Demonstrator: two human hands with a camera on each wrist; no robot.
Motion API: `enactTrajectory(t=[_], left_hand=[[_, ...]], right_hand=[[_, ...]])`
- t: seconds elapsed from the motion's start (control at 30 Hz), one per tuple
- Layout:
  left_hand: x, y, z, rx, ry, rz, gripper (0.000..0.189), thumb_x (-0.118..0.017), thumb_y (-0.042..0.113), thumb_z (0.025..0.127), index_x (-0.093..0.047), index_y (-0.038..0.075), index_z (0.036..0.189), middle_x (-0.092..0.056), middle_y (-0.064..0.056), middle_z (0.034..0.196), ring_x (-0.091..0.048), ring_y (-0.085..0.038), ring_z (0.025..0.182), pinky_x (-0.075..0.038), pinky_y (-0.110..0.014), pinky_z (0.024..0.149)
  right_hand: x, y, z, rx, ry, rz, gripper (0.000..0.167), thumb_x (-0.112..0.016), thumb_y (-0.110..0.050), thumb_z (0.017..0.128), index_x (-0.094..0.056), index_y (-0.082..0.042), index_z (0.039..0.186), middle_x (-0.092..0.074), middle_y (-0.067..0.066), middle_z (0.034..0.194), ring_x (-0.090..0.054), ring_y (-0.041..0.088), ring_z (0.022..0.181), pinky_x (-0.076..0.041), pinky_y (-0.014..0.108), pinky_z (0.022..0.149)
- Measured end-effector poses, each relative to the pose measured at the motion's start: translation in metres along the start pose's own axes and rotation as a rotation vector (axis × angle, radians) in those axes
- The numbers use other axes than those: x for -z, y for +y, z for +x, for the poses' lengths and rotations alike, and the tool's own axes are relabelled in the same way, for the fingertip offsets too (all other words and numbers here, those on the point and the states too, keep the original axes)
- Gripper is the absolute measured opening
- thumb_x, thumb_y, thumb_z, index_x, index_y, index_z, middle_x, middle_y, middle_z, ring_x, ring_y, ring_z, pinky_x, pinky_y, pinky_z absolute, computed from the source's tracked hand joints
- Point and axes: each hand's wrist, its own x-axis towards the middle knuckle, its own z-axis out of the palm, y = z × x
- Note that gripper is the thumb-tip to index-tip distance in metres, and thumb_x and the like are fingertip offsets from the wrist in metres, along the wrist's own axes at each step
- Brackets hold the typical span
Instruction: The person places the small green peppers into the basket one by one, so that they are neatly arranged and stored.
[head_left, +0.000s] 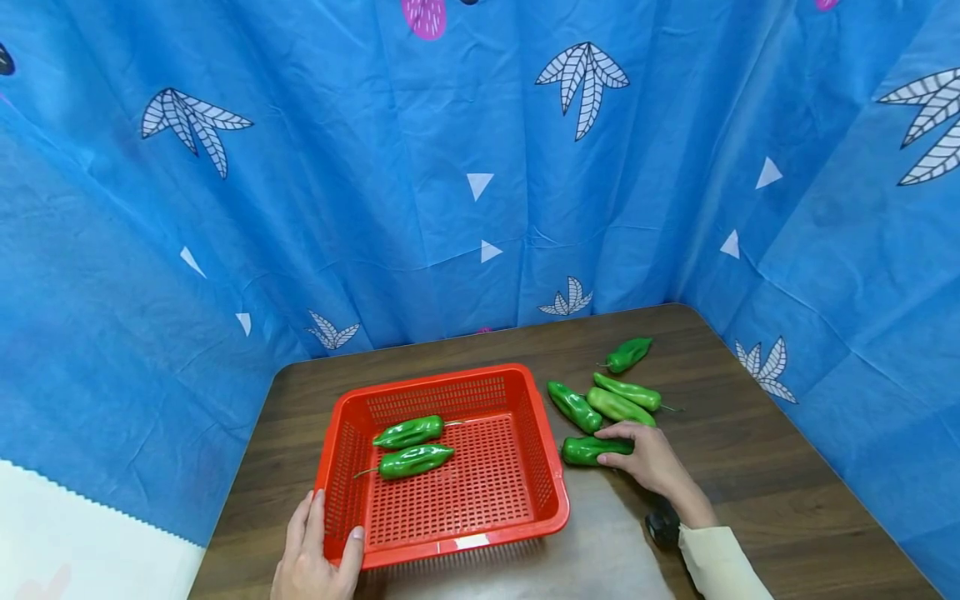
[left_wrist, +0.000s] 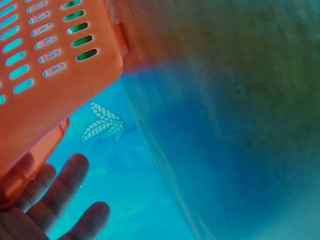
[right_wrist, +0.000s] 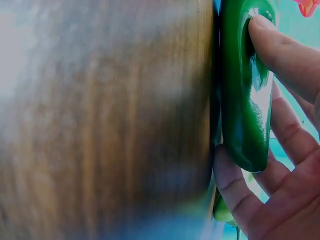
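A red plastic basket with slotted walls holds two green peppers, one dark green pepper behind another pepper. At the basket's near left corner my left hand grips the rim, thumb at the front and fingers along the left side. Right of the basket, my right hand holds a dark green pepper between thumb and fingers, low at the table. In the right wrist view, the thumb presses the glossy side of that pepper.
Beyond the right hand lie a dark green pepper, two lighter peppers side by side, and a smaller pepper farther back. Blue patterned curtain surrounds the brown wooden table at the back and sides.
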Motion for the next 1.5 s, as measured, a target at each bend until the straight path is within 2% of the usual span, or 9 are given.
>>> enactTrajectory(t=[0.47,0.7,0.93,1.2,1.5], left_hand=[[0.0010,0.0025,-0.0019,0.031,-0.005,0.005,0.075,-0.070,0.035,0.088,-0.044,-0.002,0.148,-0.044,-0.021,0.147,-0.066,-0.050,0.094,-0.052,-0.065,0.082],[-0.0004,0.0029,-0.0029,0.026,-0.006,0.015,0.074,-0.069,0.036,0.090,-0.044,-0.003,0.147,-0.043,-0.021,0.146,-0.065,-0.050,0.094,-0.051,-0.065,0.080],[-0.0009,0.0019,-0.0031,0.012,0.020,0.023,0.074,-0.070,0.037,0.088,-0.046,-0.002,0.146,-0.045,-0.021,0.145,-0.065,-0.049,0.091,-0.052,-0.064,0.076],[-0.0003,0.0010,-0.0018,-0.001,0.016,0.029,0.073,-0.069,0.036,0.089,-0.045,-0.002,0.147,-0.044,-0.021,0.145,-0.065,-0.049,0.092,-0.051,-0.064,0.075],[0.0012,0.0019,-0.0018,0.021,-0.012,0.036,0.074,-0.067,0.039,0.091,-0.044,-0.002,0.148,-0.043,-0.022,0.147,-0.064,-0.050,0.095,-0.051,-0.064,0.076]], right_hand=[[0.0052,0.0011,-0.0041,0.016,-0.063,-0.019,0.037,-0.086,-0.023,0.078,-0.076,-0.021,0.114,-0.075,-0.002,0.115,-0.067,0.026,0.115,-0.054,0.047,0.095],[0.0048,0.0011,-0.0043,0.012,-0.041,-0.030,0.037,-0.087,-0.022,0.077,-0.077,-0.022,0.113,-0.075,-0.003,0.113,-0.068,0.026,0.114,-0.054,0.047,0.095],[0.0054,0.0015,-0.0050,0.015,-0.016,-0.036,0.037,-0.087,-0.022,0.077,-0.077,-0.022,0.112,-0.076,-0.003,0.113,-0.068,0.027,0.113,-0.054,0.048,0.095],[0.0048,0.0022,-0.0059,-0.001,0.006,-0.021,0.036,-0.086,-0.025,0.078,-0.077,-0.025,0.112,-0.075,-0.004,0.113,-0.067,0.028,0.114,-0.053,0.050,0.095],[0.0057,0.0002,-0.0072,-0.011,0.021,-0.009,0.036,-0.085,-0.026,0.079,-0.076,-0.025,0.114,-0.075,-0.002,0.115,-0.067,0.029,0.115,-0.053,0.051,0.095]])
